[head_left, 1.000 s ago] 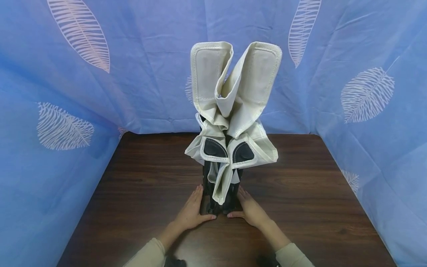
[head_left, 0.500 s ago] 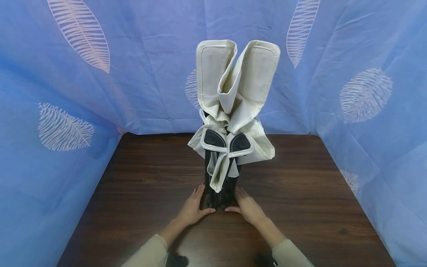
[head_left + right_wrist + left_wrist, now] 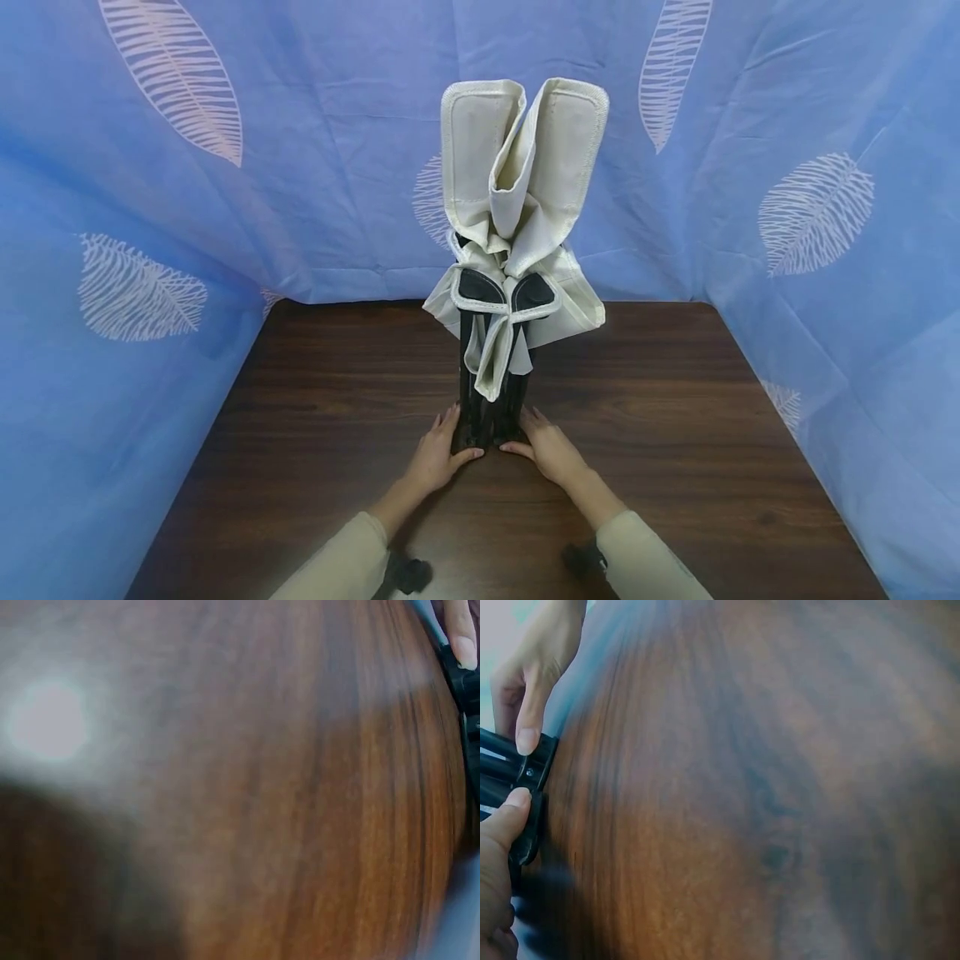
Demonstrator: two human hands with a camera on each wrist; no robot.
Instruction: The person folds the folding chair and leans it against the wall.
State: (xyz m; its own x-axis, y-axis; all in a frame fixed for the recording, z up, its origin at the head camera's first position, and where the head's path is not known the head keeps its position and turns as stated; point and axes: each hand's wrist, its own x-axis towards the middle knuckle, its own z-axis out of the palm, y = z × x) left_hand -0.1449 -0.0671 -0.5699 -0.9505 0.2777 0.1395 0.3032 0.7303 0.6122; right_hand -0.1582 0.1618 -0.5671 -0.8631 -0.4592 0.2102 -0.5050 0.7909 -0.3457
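A folded camp chair point(image 3: 561, 167) with cream fabric and black tube legs stands upright at the middle of the table. Its fabric top bunches into two upright flaps, and black corner pockets point(image 3: 480, 287) show beneath. Low on the legs, my left hand point(image 3: 435, 457) grips from the left, thumb across the near side. My right hand point(image 3: 553, 450) holds the right side the same way, the two thumb tips close together. In the left wrist view, both thumbs press on the black feet point(image 3: 531, 774). A thumb point(image 3: 461, 645) touches a black foot at the right wrist view's edge.
The dark wood table point(image 3: 675, 450) runs out to both sides. Blue cloth point(image 3: 315, 167) with white leaf prints hangs behind it and along both sides. Dark wrist gear point(image 3: 411, 575) sits beneath the left sleeve, with more by the right sleeve.
Both hands have slid forward, away from the body, with the camp chair between them. The thumbs are a little nearer each other, and the chair's fabric has narrowed slightly.
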